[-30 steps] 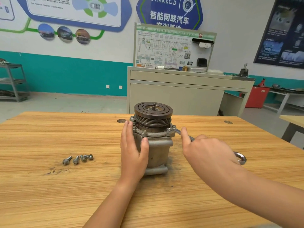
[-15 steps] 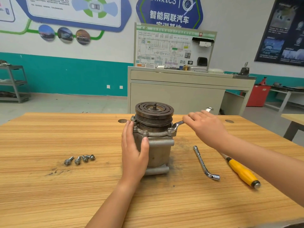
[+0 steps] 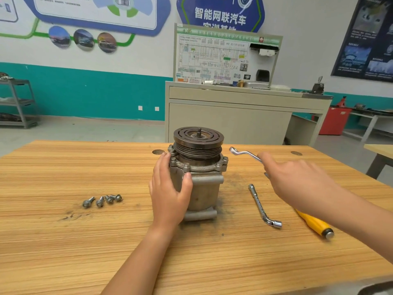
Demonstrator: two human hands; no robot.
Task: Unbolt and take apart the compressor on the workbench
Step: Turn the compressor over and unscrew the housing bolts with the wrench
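Note:
The grey metal compressor [image 3: 202,188] stands upright on the wooden workbench [image 3: 85,252], its dark grooved pulley [image 3: 198,138] on top and bolts still in the flange. My left hand [image 3: 170,192] wraps around the compressor's left side, thumb on the front. My right hand [image 3: 297,182] grips a silver ring wrench [image 3: 244,153] to the right of the compressor. The wrench's ring end hangs in the air a little right of the flange, touching no bolt.
Several removed bolts [image 3: 102,200] lie in a row left of the compressor. An L-shaped socket wrench [image 3: 261,206] and a yellow-handled screwdriver [image 3: 314,224] lie on the bench to the right. A beige training cabinet [image 3: 234,116] stands behind the bench.
My right hand swung the wrench on the flange bolt from front-right to back-right, then lifted its ring end off the bolt and away to the right. The left hand stayed on the compressor.

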